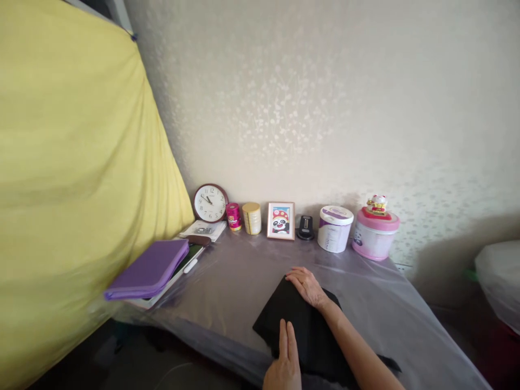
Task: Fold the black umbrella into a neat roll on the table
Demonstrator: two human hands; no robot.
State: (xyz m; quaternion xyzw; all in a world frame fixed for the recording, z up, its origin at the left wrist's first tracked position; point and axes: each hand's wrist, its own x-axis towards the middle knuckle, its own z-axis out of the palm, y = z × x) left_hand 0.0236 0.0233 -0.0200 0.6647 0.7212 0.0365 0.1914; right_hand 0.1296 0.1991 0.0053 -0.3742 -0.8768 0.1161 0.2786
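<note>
Black folded cloth (311, 330) lies at the front of the table, partly over its near edge. My right hand (307, 287) rests flat on the cloth's far part, its fingers extended toward the upper left. Nearer to me, my left hand (284, 355) is on the cloth's left part, with two fingers stretched forward and the others folded or hidden. Neither hand shows anything between its fingers. A dark strip of the cloth sticks out to the right beyond my right forearm.
Along the wall stand a clock (210, 203), a pink can (233, 217), a yellow-lidded jar (252, 219), a framed panda picture (280, 221), a black device (305, 227), a white tub (335, 229) and a pink tub (374, 235) with a cat figurine. A purple folder (150, 269) lies left.
</note>
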